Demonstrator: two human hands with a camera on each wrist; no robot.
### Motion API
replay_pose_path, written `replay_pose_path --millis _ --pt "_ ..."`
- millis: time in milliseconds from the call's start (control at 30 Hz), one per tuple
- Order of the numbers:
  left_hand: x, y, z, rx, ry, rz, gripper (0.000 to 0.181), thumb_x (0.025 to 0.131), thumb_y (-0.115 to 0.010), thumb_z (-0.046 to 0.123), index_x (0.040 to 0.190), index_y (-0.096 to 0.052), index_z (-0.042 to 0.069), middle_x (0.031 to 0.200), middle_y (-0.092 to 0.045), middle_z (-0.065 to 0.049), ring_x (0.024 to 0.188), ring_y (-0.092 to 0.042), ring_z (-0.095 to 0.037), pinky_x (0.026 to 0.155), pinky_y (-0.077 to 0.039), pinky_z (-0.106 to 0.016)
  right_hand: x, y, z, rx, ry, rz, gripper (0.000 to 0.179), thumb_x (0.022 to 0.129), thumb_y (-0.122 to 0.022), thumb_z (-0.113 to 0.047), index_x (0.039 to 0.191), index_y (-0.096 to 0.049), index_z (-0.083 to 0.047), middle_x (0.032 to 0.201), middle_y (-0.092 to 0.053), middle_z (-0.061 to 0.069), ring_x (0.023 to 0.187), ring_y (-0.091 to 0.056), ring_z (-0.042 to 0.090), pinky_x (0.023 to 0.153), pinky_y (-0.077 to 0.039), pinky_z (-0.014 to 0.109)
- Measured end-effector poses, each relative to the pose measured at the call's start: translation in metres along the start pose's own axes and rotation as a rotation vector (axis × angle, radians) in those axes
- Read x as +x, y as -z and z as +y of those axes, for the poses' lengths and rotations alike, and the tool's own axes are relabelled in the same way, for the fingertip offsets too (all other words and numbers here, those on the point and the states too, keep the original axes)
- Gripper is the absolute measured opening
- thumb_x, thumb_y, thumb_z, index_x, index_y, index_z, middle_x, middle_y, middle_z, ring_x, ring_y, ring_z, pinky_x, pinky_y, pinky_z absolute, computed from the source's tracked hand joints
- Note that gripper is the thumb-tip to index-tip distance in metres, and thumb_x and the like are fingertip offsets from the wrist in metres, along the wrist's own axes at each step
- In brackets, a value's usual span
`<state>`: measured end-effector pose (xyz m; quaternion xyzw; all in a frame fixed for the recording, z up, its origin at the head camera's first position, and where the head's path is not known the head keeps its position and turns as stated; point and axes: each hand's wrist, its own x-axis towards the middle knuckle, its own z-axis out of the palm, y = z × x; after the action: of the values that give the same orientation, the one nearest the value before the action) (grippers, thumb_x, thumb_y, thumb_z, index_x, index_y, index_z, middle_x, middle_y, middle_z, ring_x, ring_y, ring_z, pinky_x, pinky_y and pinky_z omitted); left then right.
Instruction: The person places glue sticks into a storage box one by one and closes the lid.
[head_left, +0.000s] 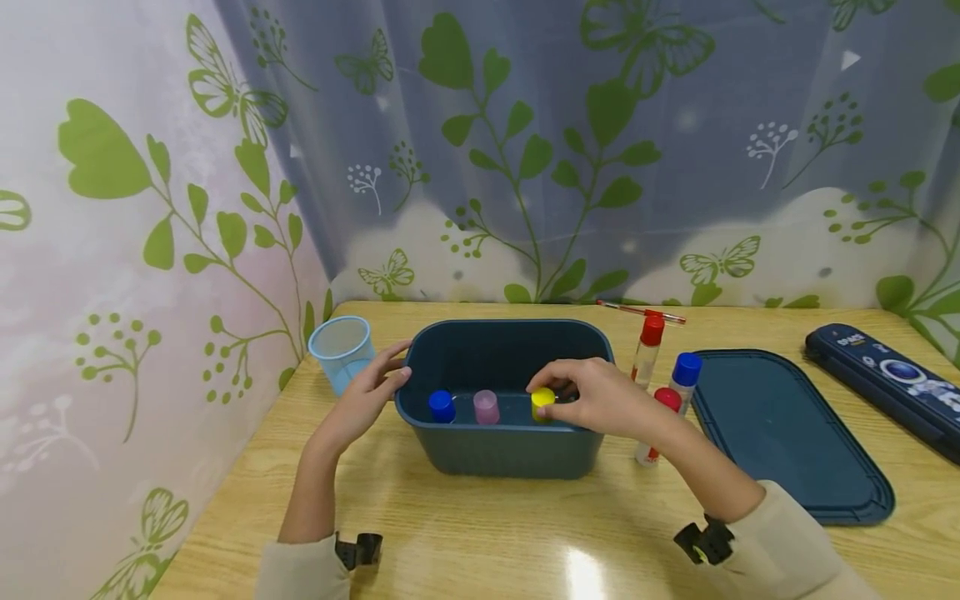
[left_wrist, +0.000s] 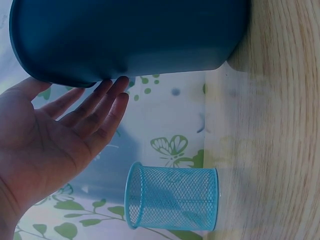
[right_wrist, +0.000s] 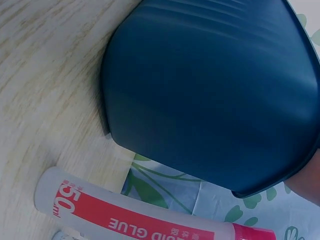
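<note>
One squat yellow cylinder (head_left: 542,398) is pinched by the right hand (head_left: 596,397); left hand (head_left: 367,396), fingers apart, touches a dark-blue bin (head_left: 510,452).

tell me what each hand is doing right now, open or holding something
Left hand: open, touching the dark teal storage bin.
Right hand: closed, pinching the small yellow cylinder.

A small yellow cylinder (head_left: 543,403) is held upright in the right half of a dark blue-green bin (head_left: 510,454), round-cornered and open-topped, which is stood lengthwise across the tabletop (head_left: 465,525).
</note>
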<state>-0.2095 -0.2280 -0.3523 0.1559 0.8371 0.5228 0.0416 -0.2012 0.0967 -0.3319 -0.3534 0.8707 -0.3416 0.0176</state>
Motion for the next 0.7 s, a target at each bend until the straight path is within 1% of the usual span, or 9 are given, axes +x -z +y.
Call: replay_pose_path --millis 200,467,600,700 --pt "0.0003 -0.0008 0.0009 -0.004 -0.007 -0.006 0.053 0.098 -0.044 0.036 0.144 -0.029 0.016 0.137 -0.038 -0.019 0.119 -0.043 -0.032 0.092 -0.039 -0.047 -0.0007 0.0015 -0.0018 -0.026 0.02 -0.018 0.023 0.084 -0.069 -0.016 0.105 -0.064 -0.009 0.093 -0.062 -0.006 0.082 -0.059 0.011 0.072 -0.05 0.029" --pt "0.001 -0.0006 0.0006 -0.006 -0.005 -0.012 0.053 0.098 -0.044 0.036 0.144 -0.029 0.016 0.136 -0.039 -0.019 0.118 -0.043 -0.032 0.092 -0.039 -0.047 -0.0028 0.0031 -0.0024 -0.085 0.033 -0.019 0.024 0.084 -0.069 -0.017 0.106 -0.064 -0.009 0.093 -0.06 -0.007 0.081 -0.057 0.014 0.068 -0.048 0.027" --pt "0.001 0.0004 0.0001 -0.011 0.0 -0.008 0.053 0.098 -0.044 0.036 0.144 -0.029 0.016 0.136 -0.038 -0.019 0.118 -0.044 -0.032 0.092 -0.039 -0.047 -0.0032 0.0042 -0.0013 -0.091 0.043 -0.018 0.024 0.084 -0.069 -0.016 0.107 -0.064 -0.009 0.094 -0.06 -0.006 0.083 -0.057 0.016 0.071 -0.049 0.03" --pt "0.0009 0.0008 -0.0005 -0.014 0.001 -0.007 0.053 0.098 -0.044 0.036 0.144 -0.029 0.016 0.137 -0.038 -0.019 0.118 -0.044 -0.032 0.092 -0.039 -0.047 -0.0039 0.006 -0.0008 -0.069 0.051 -0.015 0.026 0.085 -0.068 -0.017 0.109 -0.063 -0.009 0.099 -0.06 -0.004 0.087 -0.058 0.015 0.074 -0.05 0.032"
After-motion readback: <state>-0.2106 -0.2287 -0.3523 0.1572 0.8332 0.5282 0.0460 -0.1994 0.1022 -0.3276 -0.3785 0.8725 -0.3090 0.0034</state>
